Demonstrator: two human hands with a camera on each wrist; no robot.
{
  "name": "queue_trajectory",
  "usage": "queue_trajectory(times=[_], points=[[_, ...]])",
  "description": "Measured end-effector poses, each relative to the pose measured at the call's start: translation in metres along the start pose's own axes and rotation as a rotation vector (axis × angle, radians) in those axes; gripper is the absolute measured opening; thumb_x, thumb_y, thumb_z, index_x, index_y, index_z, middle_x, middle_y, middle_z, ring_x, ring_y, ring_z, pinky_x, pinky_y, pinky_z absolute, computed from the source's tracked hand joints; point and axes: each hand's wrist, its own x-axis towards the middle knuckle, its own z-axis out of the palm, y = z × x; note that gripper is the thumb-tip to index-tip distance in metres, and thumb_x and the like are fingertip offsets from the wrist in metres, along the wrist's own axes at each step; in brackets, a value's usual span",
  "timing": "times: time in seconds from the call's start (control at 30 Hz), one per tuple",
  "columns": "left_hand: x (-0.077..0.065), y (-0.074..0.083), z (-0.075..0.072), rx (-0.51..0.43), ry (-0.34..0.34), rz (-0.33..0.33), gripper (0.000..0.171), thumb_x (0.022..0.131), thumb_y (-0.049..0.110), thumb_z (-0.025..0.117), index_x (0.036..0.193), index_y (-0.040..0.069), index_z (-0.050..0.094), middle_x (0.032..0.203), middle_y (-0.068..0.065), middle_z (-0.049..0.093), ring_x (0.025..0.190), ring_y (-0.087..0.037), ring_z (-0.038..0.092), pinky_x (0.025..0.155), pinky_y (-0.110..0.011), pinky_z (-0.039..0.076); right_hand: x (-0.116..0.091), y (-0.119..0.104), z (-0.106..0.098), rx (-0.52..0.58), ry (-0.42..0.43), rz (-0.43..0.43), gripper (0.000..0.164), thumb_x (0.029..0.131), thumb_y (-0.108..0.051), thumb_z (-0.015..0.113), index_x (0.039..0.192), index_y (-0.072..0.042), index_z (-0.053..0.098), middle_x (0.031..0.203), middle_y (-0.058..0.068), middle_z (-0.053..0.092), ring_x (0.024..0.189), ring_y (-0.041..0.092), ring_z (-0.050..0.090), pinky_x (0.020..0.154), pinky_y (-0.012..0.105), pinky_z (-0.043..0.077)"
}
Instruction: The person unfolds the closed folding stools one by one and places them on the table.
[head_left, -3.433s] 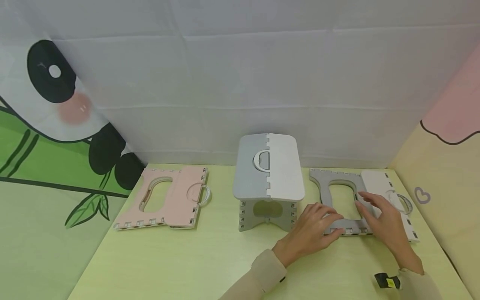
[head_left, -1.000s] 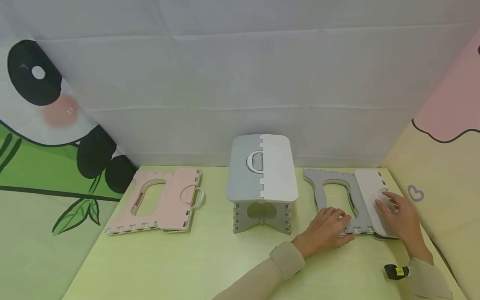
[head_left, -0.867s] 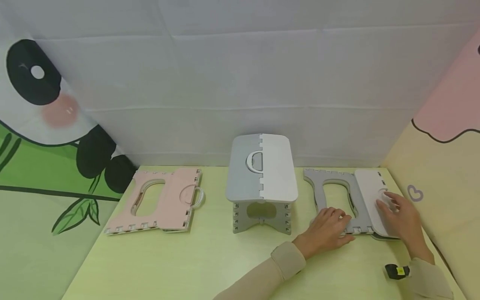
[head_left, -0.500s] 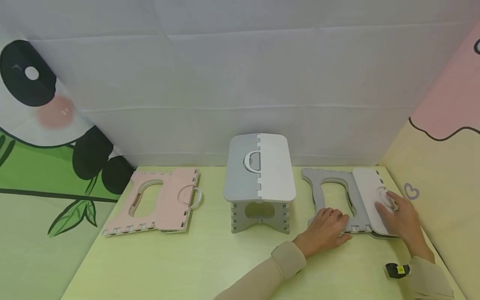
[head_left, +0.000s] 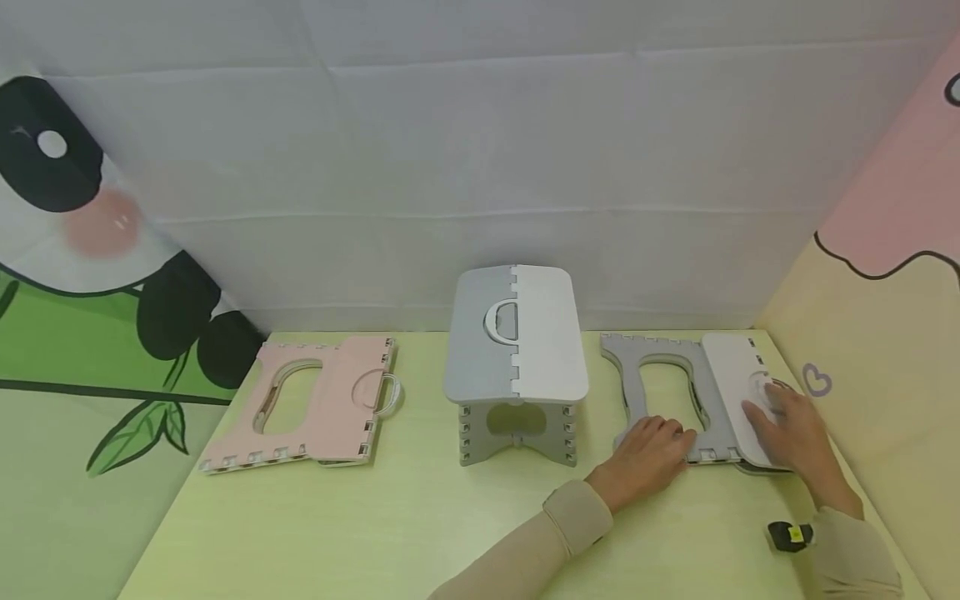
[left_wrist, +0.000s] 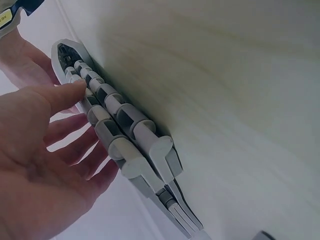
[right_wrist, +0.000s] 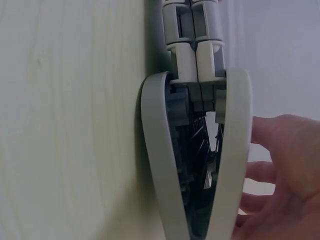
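Note:
A grey-and-white folding step stool (head_left: 723, 400) lies folded flat at the right of the table. My left hand (head_left: 647, 458) holds its near grey strip: in the left wrist view the thumb rests against the hinged edge (left_wrist: 107, 127), with the fingers on the upper face. My right hand (head_left: 795, 429) lies on the stool's white panel (right_wrist: 235, 150) with thumb and fingers spread, covering most of the carry handle. In the right wrist view, fingertips touch that panel, and a wedge-shaped gap shows between the two white panels.
An unfolded grey-and-white step stool (head_left: 517, 333) stands mid-table, left of my left hand. A folded pink step stool (head_left: 322, 400) lies further left. Fabric-covered walls (head_left: 480, 167) border the table (head_left: 375, 533) behind and on both sides.
Both hands have shifted right along the stool; the right went from the grey part to the white panel. The handle, earlier jutting past the right edge, is now mostly under my right hand.

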Motion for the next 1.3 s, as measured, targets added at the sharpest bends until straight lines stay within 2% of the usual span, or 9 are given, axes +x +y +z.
queue_trajectory(times=[0.23,0.57,0.83,1.1,1.3], points=[[-0.001,-0.002,0.002,0.025,0.026,0.023,0.029,0.104,0.038,0.063,0.128,0.022,0.065,0.119,0.008,0.066,0.106,-0.009,0.061,0.096,-0.02,0.048,-0.001,-0.001,0.003,-0.036,-0.022,-0.008,0.062,0.105,-0.027,0.057,0.134,0.025,0.043,0.131,0.053,0.038,0.12,0.07,0.036,0.096,0.078,0.032],[-0.003,-0.002,-0.002,0.036,0.004,0.028,0.029,0.104,0.038,0.062,0.128,0.023,0.066,0.118,0.008,0.066,0.102,-0.008,0.06,0.092,-0.019,0.048,-0.002,-0.007,0.001,-0.074,-0.035,0.003,0.069,0.105,-0.032,0.059,0.135,0.028,0.042,0.132,0.053,0.041,0.121,0.069,0.039,0.097,0.075,0.036],[-0.007,-0.001,-0.003,0.029,-0.021,0.027,0.031,0.104,0.039,0.062,0.13,0.023,0.066,0.12,0.008,0.066,0.102,-0.008,0.059,0.092,-0.019,0.048,-0.004,-0.008,0.003,-0.1,-0.049,-0.018,0.067,0.105,-0.031,0.059,0.134,0.027,0.044,0.128,0.054,0.042,0.115,0.07,0.041,0.095,0.076,0.037],[-0.012,-0.001,-0.003,0.035,-0.004,0.031,0.029,0.104,0.038,0.062,0.128,0.023,0.067,0.118,0.008,0.067,0.101,-0.008,0.061,0.093,-0.019,0.049,-0.009,-0.011,0.002,-0.056,-0.054,0.007,0.067,0.105,-0.031,0.059,0.133,0.028,0.045,0.132,0.051,0.044,0.119,0.067,0.043,0.095,0.074,0.038],[-0.016,-0.002,-0.003,0.022,0.011,0.039,0.027,0.104,0.036,0.062,0.127,0.023,0.067,0.116,0.008,0.068,0.098,-0.009,0.061,0.09,-0.019,0.049,-0.013,-0.012,-0.002,-0.039,-0.07,0.03,0.066,0.105,-0.033,0.06,0.135,0.024,0.045,0.135,0.048,0.045,0.116,0.066,0.049,0.092,0.072,0.043]])
